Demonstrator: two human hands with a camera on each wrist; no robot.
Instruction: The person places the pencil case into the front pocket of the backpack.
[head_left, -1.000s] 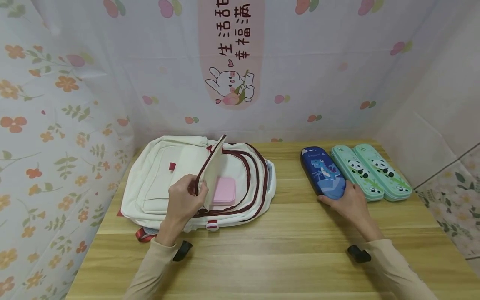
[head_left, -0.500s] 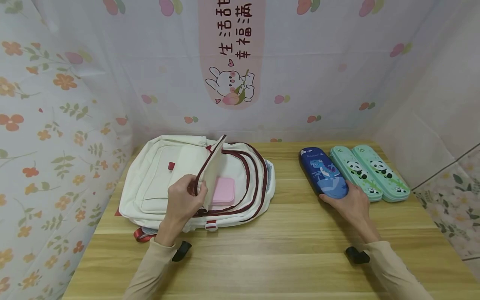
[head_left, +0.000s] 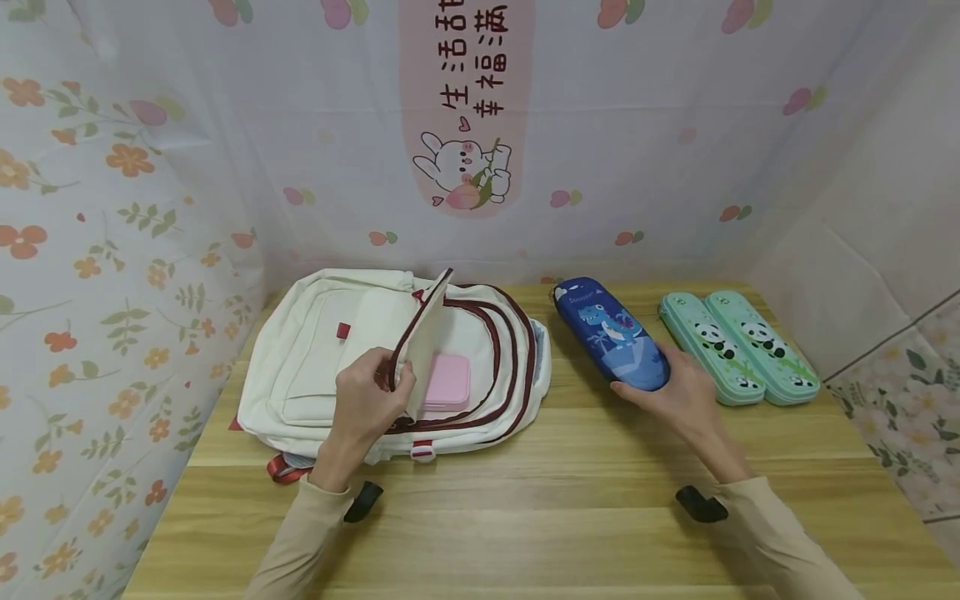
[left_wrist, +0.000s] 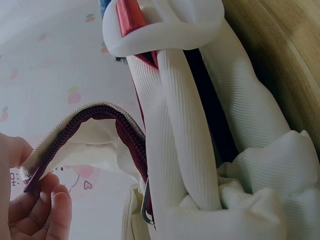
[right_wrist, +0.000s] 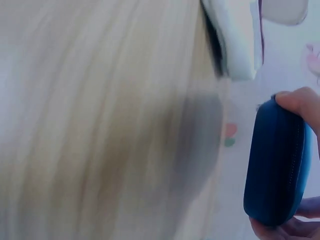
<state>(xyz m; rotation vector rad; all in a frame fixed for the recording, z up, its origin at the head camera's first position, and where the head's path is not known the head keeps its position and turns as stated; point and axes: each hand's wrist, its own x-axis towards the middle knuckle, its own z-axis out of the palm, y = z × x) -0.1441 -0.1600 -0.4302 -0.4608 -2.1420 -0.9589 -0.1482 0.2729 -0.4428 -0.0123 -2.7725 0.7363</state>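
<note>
A white backpack point(head_left: 315, 358) with dark red zipper edging lies on the left of the table, its front pocket pulled open. My left hand point(head_left: 371, 400) pinches the zippered edge of the pocket flap point(left_wrist: 75, 122) and holds it up. Inside the pocket sits a pink box point(head_left: 447, 382). My right hand point(head_left: 678, 400) grips the near end of a blue dinosaur pencil case point(head_left: 611, 337), thumb on one side and fingers on the other. In the right wrist view the case point(right_wrist: 275, 165) is seen end-on, above its shadow on the table.
Two green panda pencil cases point(head_left: 712, 346) lie side by side at the right back of the wooden table point(head_left: 525, 517). A printed curtain point(head_left: 637, 150) hangs behind the table's back edge. A red strap loop point(head_left: 283, 469) sticks out from the backpack's near side.
My right hand has lifted the blue pencil case and moved it left, away from the green cases. The left hand stays at the flap, holding it up.
</note>
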